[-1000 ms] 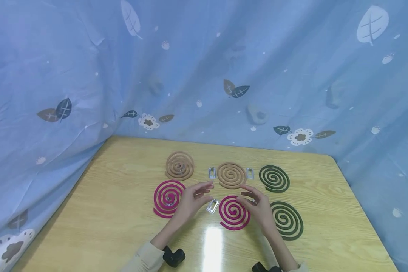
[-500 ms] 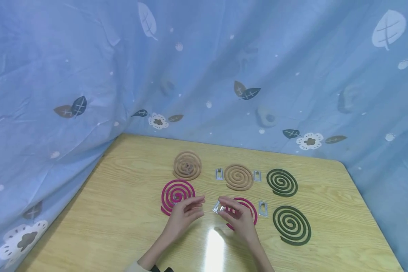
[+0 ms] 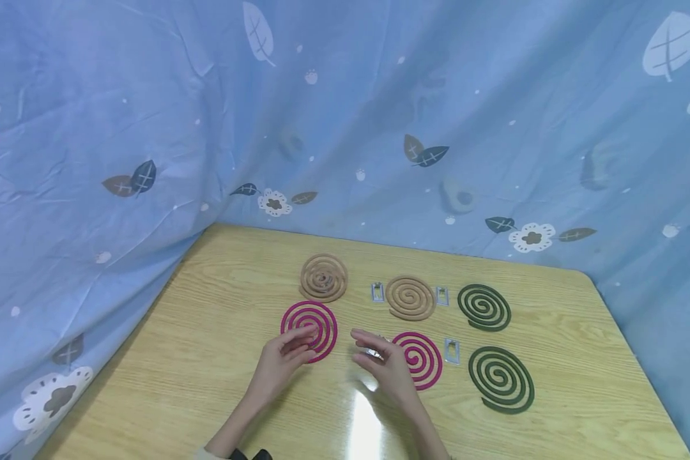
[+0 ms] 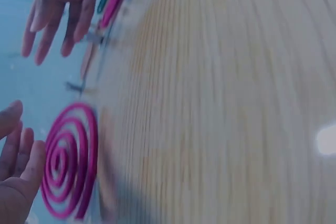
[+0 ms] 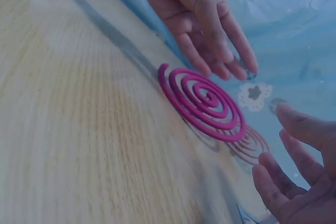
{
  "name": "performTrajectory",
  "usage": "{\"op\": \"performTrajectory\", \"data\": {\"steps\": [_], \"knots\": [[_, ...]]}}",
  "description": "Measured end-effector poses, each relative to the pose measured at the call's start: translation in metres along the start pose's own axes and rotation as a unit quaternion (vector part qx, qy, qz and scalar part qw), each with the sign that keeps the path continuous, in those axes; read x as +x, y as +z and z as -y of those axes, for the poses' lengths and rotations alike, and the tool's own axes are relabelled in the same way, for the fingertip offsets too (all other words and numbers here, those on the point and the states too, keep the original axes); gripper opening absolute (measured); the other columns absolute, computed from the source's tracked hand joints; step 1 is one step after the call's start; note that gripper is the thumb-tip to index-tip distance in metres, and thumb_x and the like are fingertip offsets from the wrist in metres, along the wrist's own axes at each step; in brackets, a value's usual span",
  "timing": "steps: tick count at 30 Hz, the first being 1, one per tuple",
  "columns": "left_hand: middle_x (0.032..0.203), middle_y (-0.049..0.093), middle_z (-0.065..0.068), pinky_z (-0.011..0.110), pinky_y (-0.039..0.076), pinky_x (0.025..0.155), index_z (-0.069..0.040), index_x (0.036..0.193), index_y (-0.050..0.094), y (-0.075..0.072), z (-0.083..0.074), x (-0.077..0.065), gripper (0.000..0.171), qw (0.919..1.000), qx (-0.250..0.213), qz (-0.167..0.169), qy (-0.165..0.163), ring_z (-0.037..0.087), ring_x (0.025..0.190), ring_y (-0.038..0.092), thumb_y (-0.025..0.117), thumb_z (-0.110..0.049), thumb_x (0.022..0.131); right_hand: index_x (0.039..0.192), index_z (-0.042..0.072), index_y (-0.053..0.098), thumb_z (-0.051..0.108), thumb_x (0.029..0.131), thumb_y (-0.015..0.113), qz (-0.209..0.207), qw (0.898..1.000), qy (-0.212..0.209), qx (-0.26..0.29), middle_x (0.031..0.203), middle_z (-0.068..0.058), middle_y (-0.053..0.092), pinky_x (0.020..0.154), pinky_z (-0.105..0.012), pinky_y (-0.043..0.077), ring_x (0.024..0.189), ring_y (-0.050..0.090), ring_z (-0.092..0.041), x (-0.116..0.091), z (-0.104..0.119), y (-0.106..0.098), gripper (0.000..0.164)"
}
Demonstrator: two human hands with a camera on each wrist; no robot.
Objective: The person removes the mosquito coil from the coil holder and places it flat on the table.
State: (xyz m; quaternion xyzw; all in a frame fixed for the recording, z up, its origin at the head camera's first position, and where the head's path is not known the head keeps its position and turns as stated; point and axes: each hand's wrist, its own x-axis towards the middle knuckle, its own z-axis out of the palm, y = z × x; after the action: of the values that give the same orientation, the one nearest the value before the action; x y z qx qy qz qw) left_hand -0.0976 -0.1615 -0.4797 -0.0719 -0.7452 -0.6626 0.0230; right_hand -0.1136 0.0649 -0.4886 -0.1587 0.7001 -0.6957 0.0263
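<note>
Two magenta mosquito coils lie in the nearer row, the left coil (image 3: 335, 332) and the right coil (image 3: 415, 359). My left hand (image 3: 277, 363) hovers at the left coil's near-left side, fingers loosely bent around air, hiding part of it. In the right wrist view that magenta coil (image 5: 207, 97) looks raised off the wood, with a shadow beneath. Between the two magenta coils is my right hand (image 3: 386, 367), fingers apart and holding nothing. It partly covers a small metal coil stand (image 3: 372, 352) and the right coil's left edge.
Farther back lie two brown coils, left (image 3: 323, 278) and right (image 3: 409, 297). Two green coils, far (image 3: 483, 307) and near (image 3: 500, 378), lie at the right. More metal stands (image 3: 377, 292) sit among the coils. A blue patterned curtain (image 3: 345, 115) hangs behind the wooden table (image 3: 207, 319).
Both hands have shifted left over the table. My right hand has left the right magenta coil's right side, uncovering the stand there. The head view has turned slightly; the coils stay put.
</note>
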Motion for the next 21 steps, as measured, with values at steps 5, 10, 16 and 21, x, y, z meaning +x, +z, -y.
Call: {"op": "performTrajectory", "data": {"steps": [5, 10, 16, 21], "knots": [[0.124, 0.058, 0.024, 0.027, 0.049, 0.097, 0.009, 0.122, 0.058, -0.025, 0.004, 0.004, 0.04, 0.9992, 0.016, -0.036, 0.003, 0.039, 0.115, 0.055, 0.068, 0.007, 0.083, 0.12, -0.011, 0.059, -0.005, 0.081, 0.07, 0.027, 1.0, 0.008, 0.008, 0.129, -0.026, 0.055, 0.097, -0.037, 0.051, 0.112, 0.055, -0.043, 0.01, -0.007, 0.007, 0.041], [0.127, 0.055, 0.025, 0.029, 0.049, 0.097, 0.009, 0.124, 0.056, -0.041, 0.008, 0.009, 0.042, 0.9986, 0.027, -0.042, -0.017, 0.04, 0.119, 0.053, 0.066, 0.01, 0.083, 0.123, -0.011, 0.057, -0.006, 0.082, 0.07, 0.039, 0.999, 0.027, 0.004, 0.128, -0.027, 0.055, 0.099, -0.039, 0.049, 0.114, 0.055, -0.045, 0.019, -0.012, 0.015, 0.043], [0.127, 0.053, 0.025, 0.029, 0.051, 0.096, 0.008, 0.128, 0.054, -0.045, 0.015, 0.015, 0.047, 0.9975, 0.039, -0.043, -0.04, 0.041, 0.118, 0.053, 0.067, 0.01, 0.082, 0.124, -0.014, 0.054, -0.013, 0.081, 0.066, 0.043, 0.997, 0.048, 0.038, 0.125, -0.032, 0.054, 0.093, -0.035, 0.054, 0.113, 0.055, -0.047, 0.025, -0.014, 0.024, 0.045], [0.126, 0.054, 0.025, 0.03, 0.051, 0.095, 0.007, 0.127, 0.055, -0.043, 0.017, 0.02, 0.048, 0.9965, 0.052, -0.052, -0.039, 0.04, 0.118, 0.053, 0.067, 0.012, 0.081, 0.122, -0.013, 0.056, -0.011, 0.081, 0.067, 0.012, 0.998, 0.045, 0.03, 0.122, -0.031, 0.057, 0.088, -0.031, 0.056, 0.108, 0.058, -0.046, 0.026, -0.014, 0.029, 0.043]]}}
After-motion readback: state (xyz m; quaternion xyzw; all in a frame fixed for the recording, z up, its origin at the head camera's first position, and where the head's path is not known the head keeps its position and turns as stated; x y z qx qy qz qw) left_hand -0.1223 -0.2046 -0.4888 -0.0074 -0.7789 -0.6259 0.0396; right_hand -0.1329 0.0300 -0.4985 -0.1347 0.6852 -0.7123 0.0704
